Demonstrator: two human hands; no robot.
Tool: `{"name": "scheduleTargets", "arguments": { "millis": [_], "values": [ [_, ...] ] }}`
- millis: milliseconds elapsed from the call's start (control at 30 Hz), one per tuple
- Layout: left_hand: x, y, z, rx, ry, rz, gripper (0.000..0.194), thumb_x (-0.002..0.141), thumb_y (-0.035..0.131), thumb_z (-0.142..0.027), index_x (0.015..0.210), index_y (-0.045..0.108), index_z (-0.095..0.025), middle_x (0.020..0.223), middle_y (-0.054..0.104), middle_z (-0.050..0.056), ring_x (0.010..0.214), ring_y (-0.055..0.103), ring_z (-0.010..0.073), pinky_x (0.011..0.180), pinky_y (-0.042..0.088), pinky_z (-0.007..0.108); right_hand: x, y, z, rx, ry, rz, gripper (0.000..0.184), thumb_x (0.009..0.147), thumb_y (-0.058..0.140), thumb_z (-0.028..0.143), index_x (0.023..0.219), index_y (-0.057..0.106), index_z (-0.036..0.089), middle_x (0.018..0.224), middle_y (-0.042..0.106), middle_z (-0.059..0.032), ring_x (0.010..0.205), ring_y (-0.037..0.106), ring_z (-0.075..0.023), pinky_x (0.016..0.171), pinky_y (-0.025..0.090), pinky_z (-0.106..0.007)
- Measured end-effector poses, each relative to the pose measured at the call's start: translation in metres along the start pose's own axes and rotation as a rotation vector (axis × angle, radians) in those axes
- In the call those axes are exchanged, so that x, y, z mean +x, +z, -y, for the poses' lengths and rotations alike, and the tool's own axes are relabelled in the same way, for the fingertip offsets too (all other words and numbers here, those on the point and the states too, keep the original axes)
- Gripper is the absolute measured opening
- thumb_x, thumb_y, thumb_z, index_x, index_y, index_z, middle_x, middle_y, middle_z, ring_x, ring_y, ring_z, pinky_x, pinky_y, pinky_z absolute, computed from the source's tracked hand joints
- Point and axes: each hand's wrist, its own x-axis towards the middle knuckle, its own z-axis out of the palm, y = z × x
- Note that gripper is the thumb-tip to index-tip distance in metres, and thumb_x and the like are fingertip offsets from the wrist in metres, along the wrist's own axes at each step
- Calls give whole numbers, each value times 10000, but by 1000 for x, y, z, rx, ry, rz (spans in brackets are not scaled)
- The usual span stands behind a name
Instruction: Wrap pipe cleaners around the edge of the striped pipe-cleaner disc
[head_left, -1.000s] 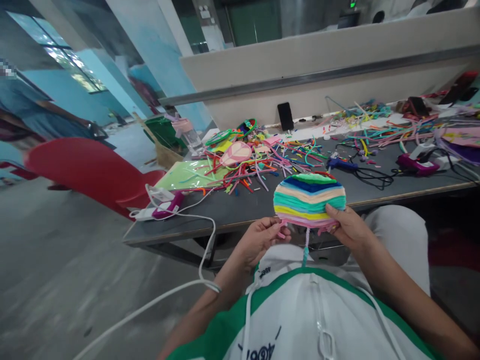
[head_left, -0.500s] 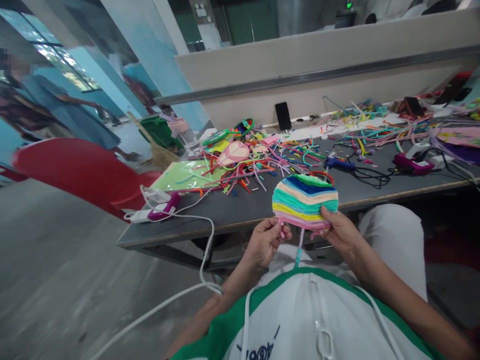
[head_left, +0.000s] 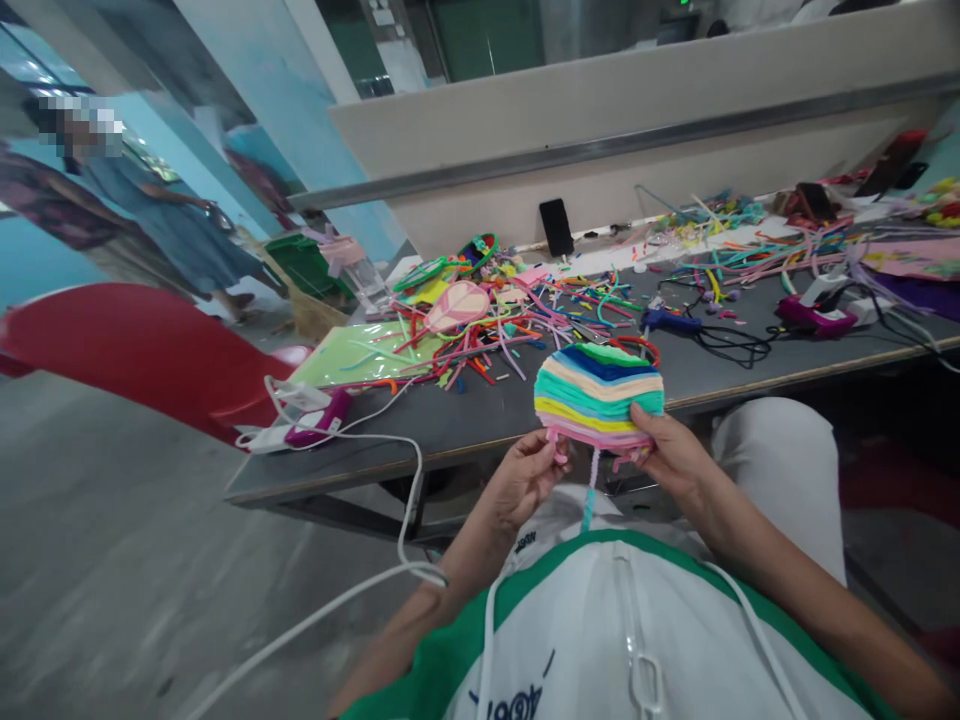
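A rounded craft piece made of rows of fuzzy pipe cleaners (head_left: 592, 390), striped green, dark blue, peach, teal, yellow and pink, is held up over my lap at the table's front edge. My right hand (head_left: 670, 450) grips its lower right side, thumb on the front face and fingers behind. At the lower left corner, my left hand (head_left: 531, 468) pinches a short pink pipe cleaner end (head_left: 556, 447). A lilac and teal pipe cleaner stem (head_left: 591, 490) hangs below the piece. Behind its top right edge shows a red curved strand (head_left: 645, 346).
Loose pipe cleaners (head_left: 510, 330) lie heaped across the dark table (head_left: 360, 440). A blue glue gun (head_left: 671, 320), a phone (head_left: 556, 228), a clear bottle (head_left: 364, 275) and purple power strips (head_left: 319, 418) stand about. A white cable (head_left: 416, 500) drops beside my left arm. Left are a red chair (head_left: 142, 350) and people (head_left: 165, 230).
The view has shifted slightly, so the table and piece sit a little further left. Both hands keep their hold. The people at the left appear further right.
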Motion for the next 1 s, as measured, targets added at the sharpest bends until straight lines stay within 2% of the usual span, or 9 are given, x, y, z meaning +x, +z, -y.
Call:
{"name": "scheduleTargets", "arguments": {
  "millis": [233, 367, 467, 600, 833, 1000],
  "values": [
    [5, -1, -8, 77, -25, 38, 225, 614, 807, -234, 736, 634, -156, 712, 562, 9, 692, 542, 114, 681, 450, 264, 8, 1, -2, 16, 32, 44, 310, 781, 670, 329, 1038, 658, 156, 983, 725, -85, 772, 704, -223, 543, 577, -289],
    [9, -7, -3, 82, -14, -41, 249, 559, 828, -194, 660, 601, -169, 674, 565, -2, 678, 562, 131, 666, 462, 282, 9, 5, -4, 7, 57, 50, 268, 780, 671, 337, 971, 669, 149, 942, 733, -85, 751, 705, -218, 517, 569, -272],
    [11, -8, 0, 59, 8, -84, 266, 544, 831, -177, 644, 585, -174, 695, 595, -4, 693, 584, 139, 697, 477, 302, 8, 9, -4, 43, 63, 48, 272, 786, 666, 314, 1008, 661, 157, 995, 724, -78, 828, 700, -219, 584, 582, -277],
    [11, -4, 0, 45, 30, -45, 300, 518, 851, -232, 635, 580, -173, 718, 623, -2, 707, 592, 143, 715, 486, 314, 7, 12, -4, 58, 66, 51, 275, 797, 655, 305, 1031, 660, 161, 1048, 710, -73, 925, 682, -223, 697, 585, -296],
    [10, 3, 4, 62, 45, -29, 306, 512, 850, -264, 610, 577, -165, 636, 580, -10, 651, 561, 119, 685, 479, 278, 5, 14, -6, 27, 48, 57, 273, 789, 663, 313, 1026, 660, 177, 1057, 708, -69, 935, 681, -229, 693, 586, -297],
    [13, 3, 11, -38, 93, -95, 320, 486, 857, -199, 665, 593, -186, 681, 595, -37, 673, 558, 96, 741, 474, 264, 4, 14, -5, 19, 55, 72, 308, 782, 669, 326, 1045, 657, 168, 1016, 719, -80, 932, 679, -246, 695, 584, -322]
  ]
}}
